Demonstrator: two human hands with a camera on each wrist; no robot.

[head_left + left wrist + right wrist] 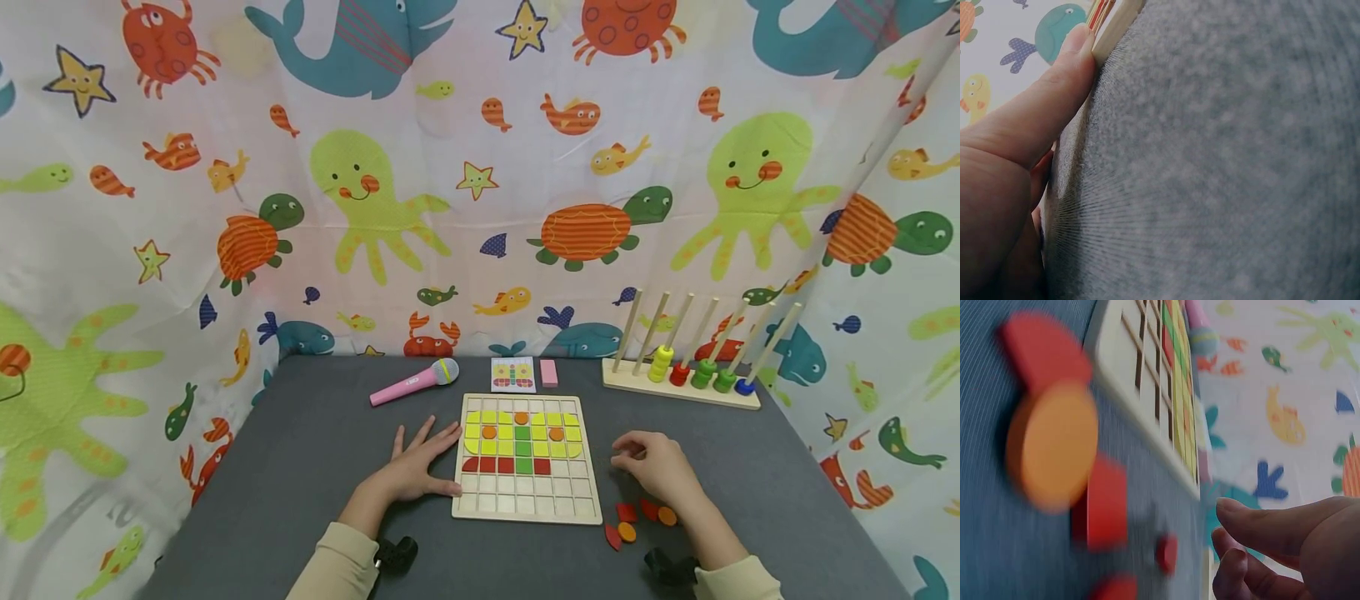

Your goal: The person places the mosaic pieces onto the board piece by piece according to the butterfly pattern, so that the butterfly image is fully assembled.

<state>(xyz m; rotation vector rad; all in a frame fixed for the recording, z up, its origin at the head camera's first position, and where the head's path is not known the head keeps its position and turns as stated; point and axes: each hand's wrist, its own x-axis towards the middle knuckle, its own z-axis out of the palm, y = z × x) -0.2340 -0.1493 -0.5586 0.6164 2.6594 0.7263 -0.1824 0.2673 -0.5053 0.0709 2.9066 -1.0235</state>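
Observation:
My left hand (411, 468) spreads its fingers along the left edge of a wooden grid board (525, 507), thumb and fingertips touching the rim. In the left wrist view the thumb (1054, 87) lies against the board's side. Yellow, orange, green and red tiles (506, 465) fill the board's upper rows; the lower cells are bare. My right hand (658, 468) is right of the board, fingers loosely bent; nothing shows between thumb and fingertips. Near it lie a red square tile (626, 512), orange discs (626, 532) and other red tiles (612, 537). A small red piece (1166, 553) lies apart from the fingers.
Behind the board are a pattern card (513, 375), a pink block (549, 373) and a pink microphone (416, 382). A wooden peg stand (682, 386) with coloured rings stands at the back right. A sea-animal curtain (480, 233) hangs behind the grey table (300, 467).

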